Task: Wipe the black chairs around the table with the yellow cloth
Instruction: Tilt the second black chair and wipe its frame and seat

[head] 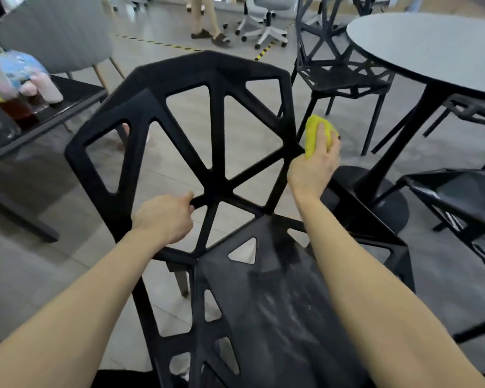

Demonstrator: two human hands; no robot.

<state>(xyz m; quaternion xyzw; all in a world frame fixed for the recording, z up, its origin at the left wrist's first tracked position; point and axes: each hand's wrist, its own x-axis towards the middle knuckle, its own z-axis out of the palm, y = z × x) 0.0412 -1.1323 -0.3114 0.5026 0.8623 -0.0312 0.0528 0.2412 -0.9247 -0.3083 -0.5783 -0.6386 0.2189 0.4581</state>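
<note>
Right hand: right hand, right of centre, fingers and thumb curled round the yellow cloth, pressing it against the right edge of the chair's backrest.
Left hand: left hand, lower centre-left, fingers hooked round a spoke of the backrest, gripping it near the hub where the spokes meet.
Yellow cloth: bunched in the right hand, its upper and left parts showing past the fingers.
Black chair: near black chair, filling the middle of the frame; open lattice backrest tilted away, seat in the lower centre with pale dusty smears.
Round table: round table, upper right, grey top on a black leg and round base.
Other chairs: second black chair beyond the table's left side; third black chair at the right edge.
Far left: dark side table with plastic bags and a cup of brown drink; grey chair behind it.
Background: a person's sandalled feet and a white office chair, top centre.
</note>
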